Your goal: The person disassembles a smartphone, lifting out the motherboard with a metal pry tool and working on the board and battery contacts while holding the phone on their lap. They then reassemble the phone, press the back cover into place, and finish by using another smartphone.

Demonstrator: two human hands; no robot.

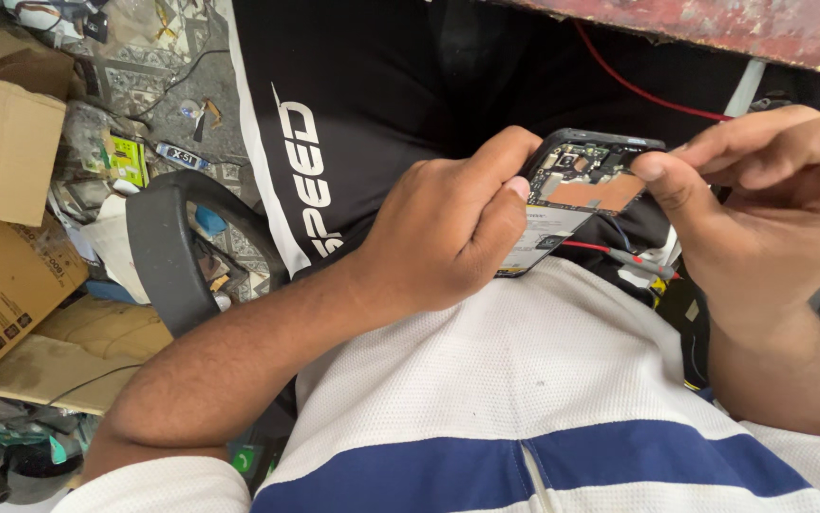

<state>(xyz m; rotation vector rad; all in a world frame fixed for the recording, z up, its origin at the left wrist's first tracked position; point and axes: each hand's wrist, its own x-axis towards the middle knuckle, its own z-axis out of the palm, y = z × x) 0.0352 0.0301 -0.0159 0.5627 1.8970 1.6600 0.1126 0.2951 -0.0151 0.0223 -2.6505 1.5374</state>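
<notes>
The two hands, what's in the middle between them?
In the head view, an opened phone with its back off lies between the left hand and the right hand. Both hands touch it.

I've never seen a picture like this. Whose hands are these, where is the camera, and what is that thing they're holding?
There is no machine here: a person wears a camera on the head, so you look down over their white and blue shirt at their own two hands. The left hand grips a phone with its back cover off, so its circuit board and a copper-coloured patch show. The right hand presses a fingertip on the phone's upper edge. Red and black wires run below the phone. To the left are a black chair armrest, cardboard boxes and a cluttered floor. A worn reddish bench edge crosses the top.
</notes>
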